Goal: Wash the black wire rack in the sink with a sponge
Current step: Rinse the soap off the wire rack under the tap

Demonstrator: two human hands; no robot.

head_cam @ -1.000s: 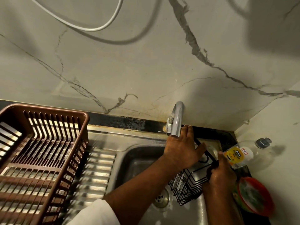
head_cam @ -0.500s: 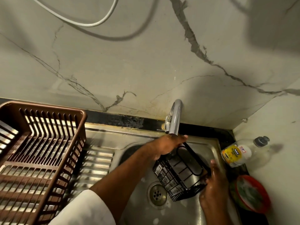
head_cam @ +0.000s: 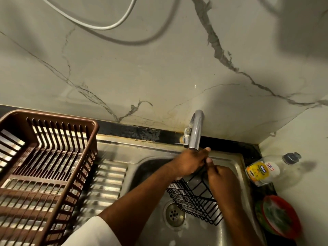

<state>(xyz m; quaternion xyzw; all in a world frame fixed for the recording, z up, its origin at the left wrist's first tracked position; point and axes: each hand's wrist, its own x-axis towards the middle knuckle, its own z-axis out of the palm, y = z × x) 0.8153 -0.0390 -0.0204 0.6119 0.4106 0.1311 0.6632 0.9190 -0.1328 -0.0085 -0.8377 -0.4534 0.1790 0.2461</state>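
The black wire rack (head_cam: 193,199) is tilted over the steel sink (head_cam: 229,158), above the drain (head_cam: 174,214). My left hand (head_cam: 189,162) grips the rack's upper rim just under the tap spout (head_cam: 195,134). My right hand (head_cam: 221,178) holds the rack's top edge on the right side, its thumb touching the left hand. Soap suds cling to the rack's left wall. No sponge shows in either hand.
A brown plastic dish basket (head_cam: 44,167) sits on the ribbed drainboard (head_cam: 104,180) at left. A dish-soap bottle (head_cam: 266,169) lies on the right counter, and a red bowl (head_cam: 280,217) with a green scrubber sits below it. A marble wall rises behind.
My right hand has moved up from the rack's lower right corner to its top edge, meeting my left hand. The rack has tipped lower and more upright over the drain.
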